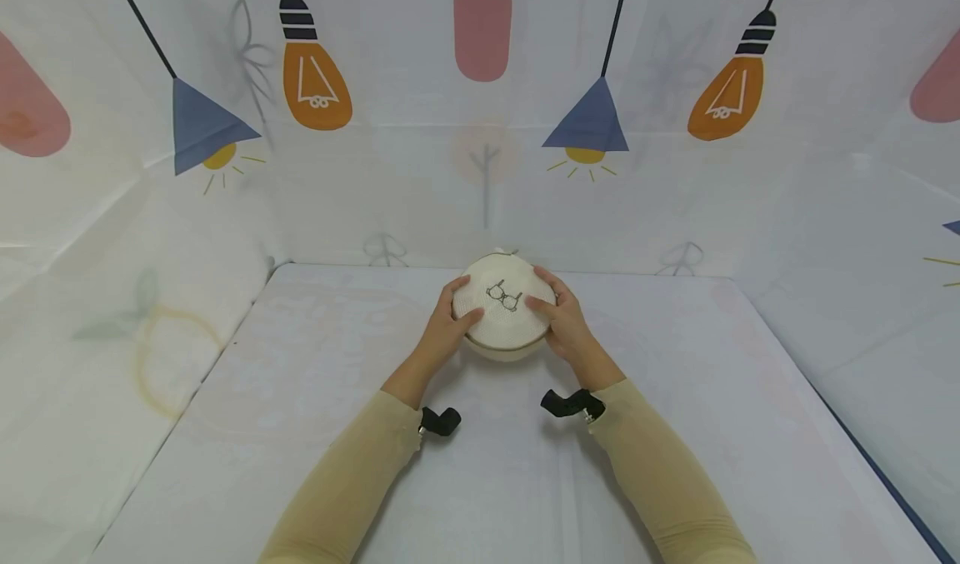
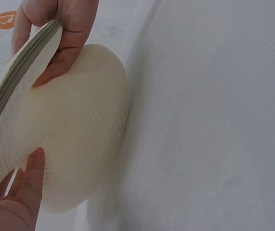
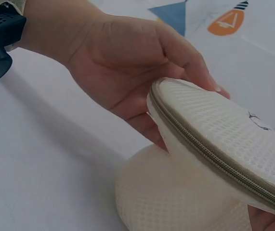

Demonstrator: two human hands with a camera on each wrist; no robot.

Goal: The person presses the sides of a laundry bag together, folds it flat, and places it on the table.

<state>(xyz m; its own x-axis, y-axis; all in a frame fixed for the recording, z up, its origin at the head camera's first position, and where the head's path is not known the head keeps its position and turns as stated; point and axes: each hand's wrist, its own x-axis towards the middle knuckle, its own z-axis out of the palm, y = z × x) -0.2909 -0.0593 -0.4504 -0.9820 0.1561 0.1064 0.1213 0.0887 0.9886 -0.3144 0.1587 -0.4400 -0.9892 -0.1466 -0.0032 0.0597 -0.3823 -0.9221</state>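
A round, cream mesh laundry bag [image 1: 504, 324] with a small printed black outline on its top is held between both hands near the far end of the table. My left hand [image 1: 448, 321] grips its left edge, thumb on top. On the opposite edge my right hand [image 1: 566, 321] grips it in the same way, fingers curled around the rim. A grey-green zipper [image 3: 200, 144] runs closed around the visible rim. Below it the soft mesh underside [image 2: 89, 115] bulges out close over the table. Part of the fingers is hidden beneath the bag.
The white-covered table [image 1: 300, 464] reaches back to a pale fabric backdrop [image 1: 420, 181] printed with lamps and bulbs. Fabric walls rise on both sides. Black wrist cameras [image 1: 442, 421] stick out from both cuffs.
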